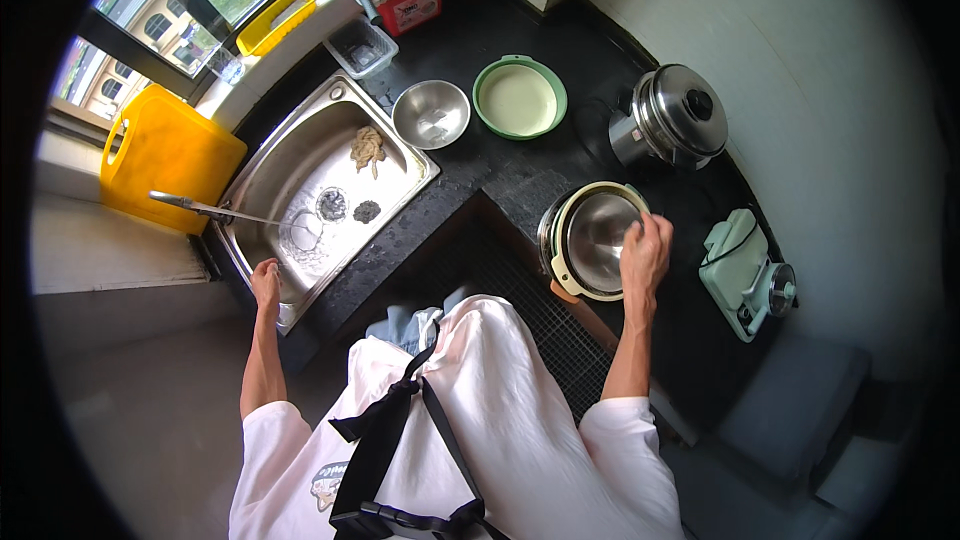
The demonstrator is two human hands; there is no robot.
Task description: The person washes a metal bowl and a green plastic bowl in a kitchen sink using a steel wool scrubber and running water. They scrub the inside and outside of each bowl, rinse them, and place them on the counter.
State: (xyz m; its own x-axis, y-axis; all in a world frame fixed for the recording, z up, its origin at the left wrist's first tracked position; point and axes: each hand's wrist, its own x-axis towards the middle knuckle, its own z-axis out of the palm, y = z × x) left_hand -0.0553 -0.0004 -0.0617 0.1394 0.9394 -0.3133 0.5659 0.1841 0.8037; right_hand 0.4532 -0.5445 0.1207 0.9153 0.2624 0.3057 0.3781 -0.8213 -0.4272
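Note:
Water runs from the faucet [184, 202] into the stainless steel sink [300, 142]. My left hand [266, 282] is over the sink's near left rim, its fingers curled; whether it holds anything cannot be told. On the counter at the right, my right hand [646, 247] pinches the right rim of a steel bowl [596, 236], which sits within a cream-rimmed basin [568, 277] stacked on other vessels. A crumpled tan cloth [367, 148] and a dark scouring pad [367, 211] lie in the sink. Another steel bowl [431, 115] stands beside the sink.
A green basin [519, 99] and a lidded steel pot [679, 116] stand farther back. A pale green appliance [739, 270] lies at the right. A yellow cutting board [169, 157] leans left of the sink. A clear plastic tray [361, 46] and a red tub [412, 7] stand near the window.

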